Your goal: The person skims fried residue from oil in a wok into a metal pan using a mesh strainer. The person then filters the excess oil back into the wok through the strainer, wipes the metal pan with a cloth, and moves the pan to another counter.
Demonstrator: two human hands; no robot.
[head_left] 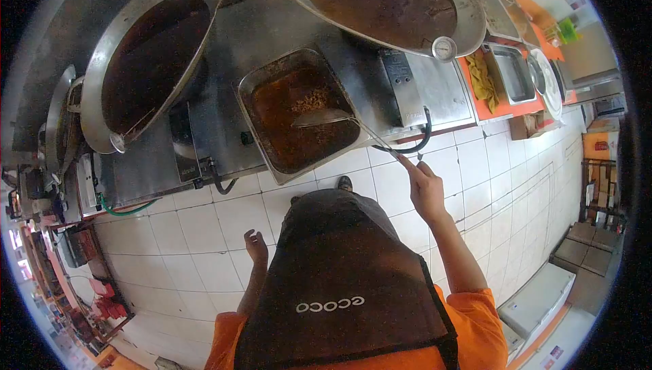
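My right hand (426, 187) is closed around the handle end of a metal skimmer (322, 119). The skimmer's bowl lies over the dark oil in a rectangular metal pan (280, 174), and its handle crosses the pan's right rim. Small brown fried crumbs (311, 100) sit in the oil just beyond the bowl. At my left side, my left hand (256, 246) hangs low over the floor, away from the counter. Its fingers are loosely bent and a little apart, with nothing seen in them.
Two large two-handled pans of dark liquid, one left (102, 64) and one right (468, 24), flank the rectangular pan. A dial thermometer (444, 49) sits at the right one's rim. A yellow cloth (481, 83) and steel tray (513, 75) stand farther right. White tiles (204, 234) cover the floor.
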